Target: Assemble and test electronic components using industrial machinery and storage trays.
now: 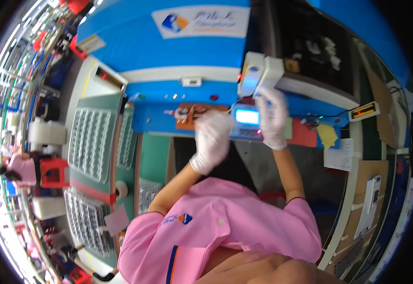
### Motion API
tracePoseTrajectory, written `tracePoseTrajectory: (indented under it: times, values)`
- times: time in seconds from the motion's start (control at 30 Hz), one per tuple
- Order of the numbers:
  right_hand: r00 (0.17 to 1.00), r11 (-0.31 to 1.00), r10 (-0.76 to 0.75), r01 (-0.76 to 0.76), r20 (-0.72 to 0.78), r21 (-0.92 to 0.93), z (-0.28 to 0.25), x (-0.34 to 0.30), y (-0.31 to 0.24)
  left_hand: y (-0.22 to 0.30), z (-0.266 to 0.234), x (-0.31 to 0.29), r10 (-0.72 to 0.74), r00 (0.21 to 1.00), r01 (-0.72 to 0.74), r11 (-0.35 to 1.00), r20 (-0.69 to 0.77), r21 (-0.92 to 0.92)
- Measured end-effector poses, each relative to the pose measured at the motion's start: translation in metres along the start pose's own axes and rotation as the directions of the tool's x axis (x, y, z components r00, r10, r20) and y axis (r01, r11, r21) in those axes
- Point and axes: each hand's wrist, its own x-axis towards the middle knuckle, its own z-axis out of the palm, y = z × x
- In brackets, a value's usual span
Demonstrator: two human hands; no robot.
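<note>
White gloves cover both my hands. My left hand is over the right part of an orange-brown fixture on the blue bench; its fingers are smeared by motion, and whatever they may hold is hidden. A thin white cable lies by the fixture, close to the fingers. My right hand reaches up beside a small device with a brightly lit screen. Its blurred fingertips are just below a white upright unit, and I cannot make out whether they touch it or grip anything.
Clear plastic trays with rows of pockets stand on the left. Right of the screen lie a red pad and a yellow note. A dark-fronted cabinet rises at the back right. Another person sits far left.
</note>
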Motion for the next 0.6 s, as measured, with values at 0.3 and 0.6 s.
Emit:
tracePoseTrajectory:
  times: [0.3, 0.6]
  values:
    - [0.935, 0.880, 0.047, -0.206, -0.352, -0.428, -0.133, 0.141, 0.223, 0.081, 0.254, 0.223, -0.060, 0.988, 0.026, 0.974, -0.144, -0.227]
    - [0.927, 0.768, 0.295, -0.375, -0.234, -0.520, -0.153, 0.119, 0.332, 0.051, 0.356, 0.289, -0.177, 0.944, 0.140, 0.979, 0.277, 0.147]
